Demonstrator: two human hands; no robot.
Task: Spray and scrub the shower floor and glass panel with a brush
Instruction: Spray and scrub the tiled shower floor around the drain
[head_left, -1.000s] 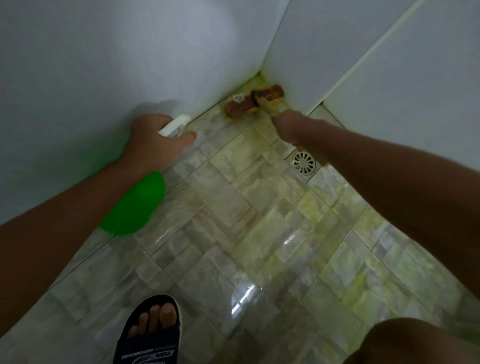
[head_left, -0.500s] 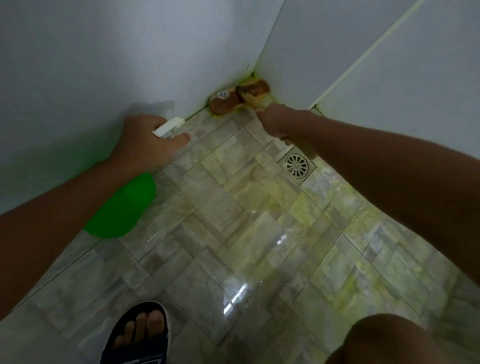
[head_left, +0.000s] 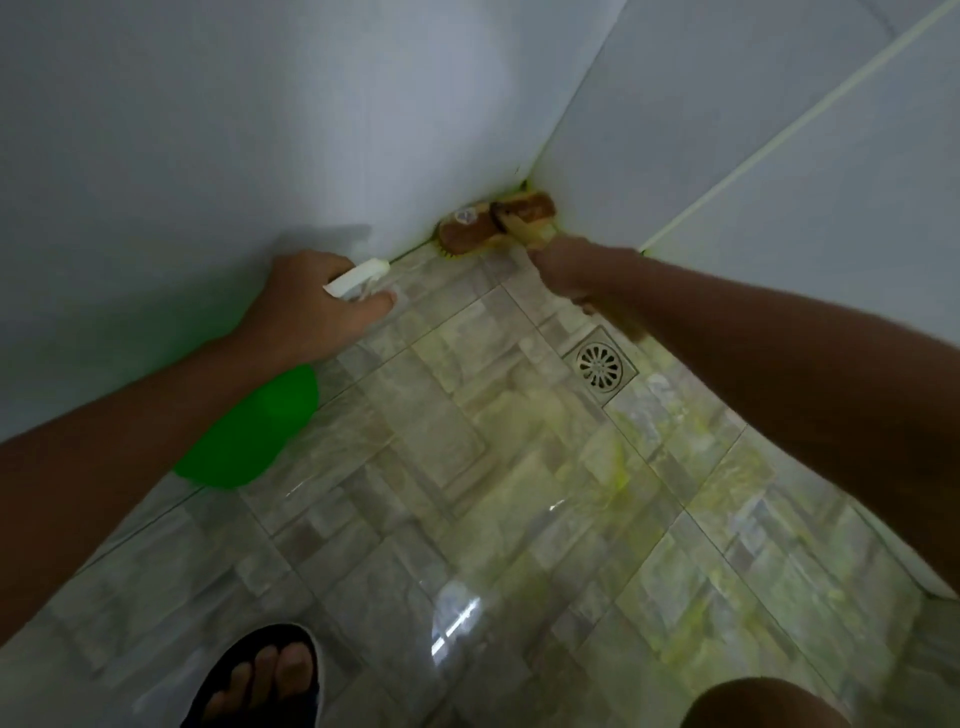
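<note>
The brush (head_left: 496, 224) is in the far corner of the shower, where the two white walls (head_left: 208, 130) meet the floor (head_left: 467, 467). Its brown wooden back faces up and the yellow bristles press on the tile, touching the left wall's base. It seems a stiff, light tool: the wood should not bend, only the bristles give a little. With wet cleaner on it, the wood may be slippery, so the best hold is probably around the handle end, close to the head, where the push goes straight down. The right hand (head_left: 563, 270) is there, at the near end of the brush, but the fingers are hidden behind the knuckles; it appears to grip the handle, though the grip itself cannot be seen clearly.

The left hand (head_left: 317, 306) holds the green spray bottle (head_left: 254, 431) by its neck, fingers curled around the white trigger head (head_left: 358, 278), the nozzle pointing toward the wall base. The bottle is plastic and likely light, easy to squeeze.

The floor is glossy stone-pattern tile, wet and shining, with yellow-green cleaner spread over the right part, so it is probably slippery underfoot. A square metal drain (head_left: 601, 368) sits just beside the right forearm. A foot in a dark sandal (head_left: 260, 680) stands at the near edge, and a knee (head_left: 753, 706) shows at the bottom right
</note>
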